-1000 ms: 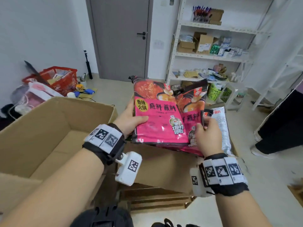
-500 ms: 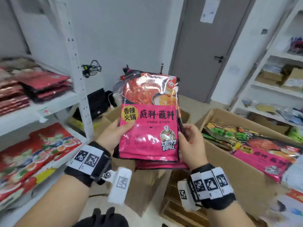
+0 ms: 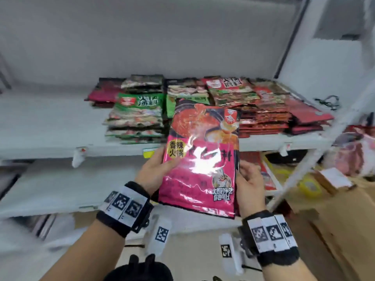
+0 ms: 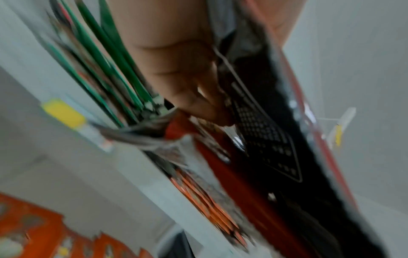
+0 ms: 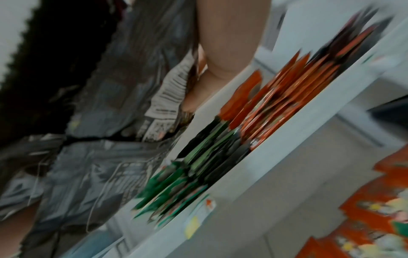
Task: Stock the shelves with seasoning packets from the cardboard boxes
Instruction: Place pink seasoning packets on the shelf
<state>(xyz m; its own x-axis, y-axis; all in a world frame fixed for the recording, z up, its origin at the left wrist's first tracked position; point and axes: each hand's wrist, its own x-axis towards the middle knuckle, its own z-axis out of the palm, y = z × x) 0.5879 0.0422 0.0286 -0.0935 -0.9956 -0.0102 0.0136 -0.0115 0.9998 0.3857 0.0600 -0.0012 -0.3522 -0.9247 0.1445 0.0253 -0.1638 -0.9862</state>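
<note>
I hold a stack of pink and red seasoning packets upright in front of a white shelf. My left hand grips the stack's left edge, thumb on its front. My right hand grips the right edge. The left wrist view shows my fingers curled behind the dark back of the packets. In the right wrist view my fingers lie against the printed back of the stack. Green packets and red packets lie piled on the shelf behind.
The shelf's left part is bare. A lower shelf sits beneath. A white upright post slants at the right, beside a cardboard box. Yellow price tags hang on the shelf edge.
My view has swung left from the cardboard boxes and door to face the shelf. The packet stack stays held in both hands and is now in front of the stocked shelf.
</note>
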